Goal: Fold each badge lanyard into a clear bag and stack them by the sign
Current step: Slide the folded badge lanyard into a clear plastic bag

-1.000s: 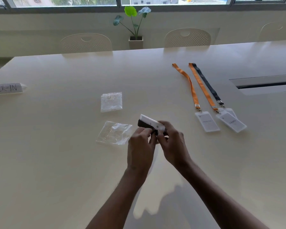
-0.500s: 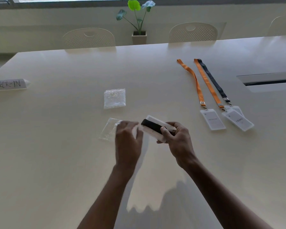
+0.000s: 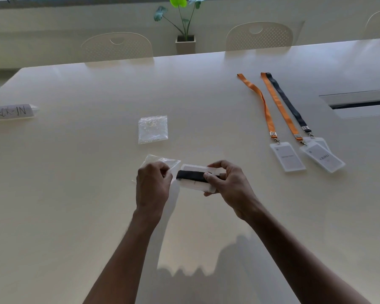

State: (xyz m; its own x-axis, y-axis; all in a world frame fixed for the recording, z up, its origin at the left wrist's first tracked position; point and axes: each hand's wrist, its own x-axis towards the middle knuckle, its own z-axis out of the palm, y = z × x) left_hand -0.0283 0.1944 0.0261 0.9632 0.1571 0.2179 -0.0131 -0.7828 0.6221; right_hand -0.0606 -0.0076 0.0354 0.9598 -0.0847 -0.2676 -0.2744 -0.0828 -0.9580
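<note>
**Bagging step: folded lanyard at the mouth of its bag**

Folding looks finished for this piece. The step in hand, as I judge it, is getting it into a bag. The right hand grips the folded badge lanyard with the thumb on top and fingers beneath. The black strap is wrapped round the clear holder. Whether the bundle is lifted off the surface or rests on it, I cannot tell.

Just left of the bundle, the left hand curls its fingers on the near edge of a clear bag. The rest of the bag shows beyond the knuckles. The bundle's free end points at that hand and sits just beside the bag, not inside it.

The next move calls for parting the bag's mouth, which is awkward with thin film that likely clings. The bundle then has to slide in short end first. The right thumb should keep pressing on the strap so the wrap does not spring loose.

After that the filled bag goes to the sign, which stands far to the left of the left hand. A spare bag lies farther beyond the left hand. Well to the right of the right hand, an orange lanyard, a second orange lanyard and a black lanyard lie unfolded, so most of the task remains.
</note>
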